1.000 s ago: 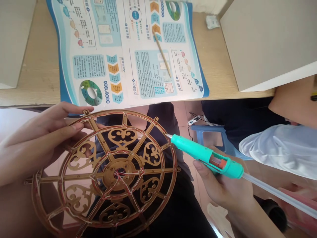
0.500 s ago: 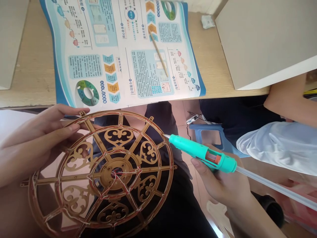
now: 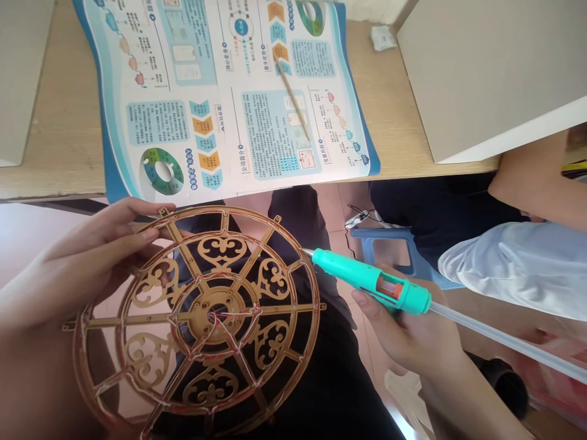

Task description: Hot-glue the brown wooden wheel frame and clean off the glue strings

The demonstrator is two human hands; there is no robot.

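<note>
I see pale wood-grain desk [image 3: 394,122] across upper view, glossy blue-and-white printed brochure [image 3: 156,122] lying open on it. Tall off-white rectangular partition panels on both sides: left panel [image 3: 18,79], right panel [image 3: 486,73]. Below desk edge, pinkish ceramic floor tiles [image 3: 334,214], blue plastic stool [image 3: 380,235], thin black cable [image 3: 360,215] near stool.

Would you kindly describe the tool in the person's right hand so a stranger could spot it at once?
Start at the wooden desk with its open brochure. Just below, the left hand holds a round gold lattice wheel. Beside it, the right hand grips a teal glue gun, the only teal thing, its thin tip aimed at the wheel's rim, a clear tube trailing behind.
</note>
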